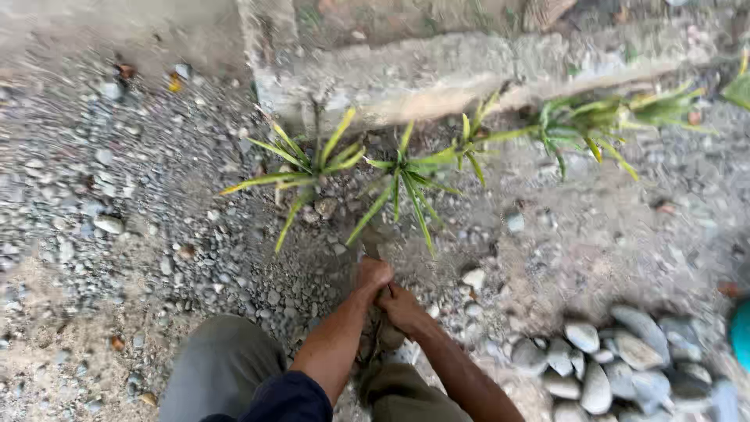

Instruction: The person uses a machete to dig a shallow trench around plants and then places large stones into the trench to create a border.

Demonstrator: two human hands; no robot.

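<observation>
**Both hands clamped low on a tool handle in the gravel**

Bottom centre of the frame, we're looking straight down past grey-green trouser knees (223, 367) and a dark blue sleeve (285, 400). Two bare forearms run up to the middle, and there they meet: the left hand (373, 275) curled into a fist, the right hand (400, 306) wrapped tight just below and beside it, the two touching. Both are closed around something thin and upright, a dark slim tool handle (373, 248) that barely shows above the fists; its working end can't be made out against the blurred ground.

Lower right, a heap of smooth rounded grey river stones (617, 363), and at the far right edge a sliver of a teal rounded object (741, 332).

Just above the hands, in the loose grey gravel ground (117, 234), stands a row of small spiky green-and-yellow leafed plants (406, 172), running from the centre off toward the upper right. Behind them, across the top of the frame, a rough pale concrete kerb (437, 74).
</observation>
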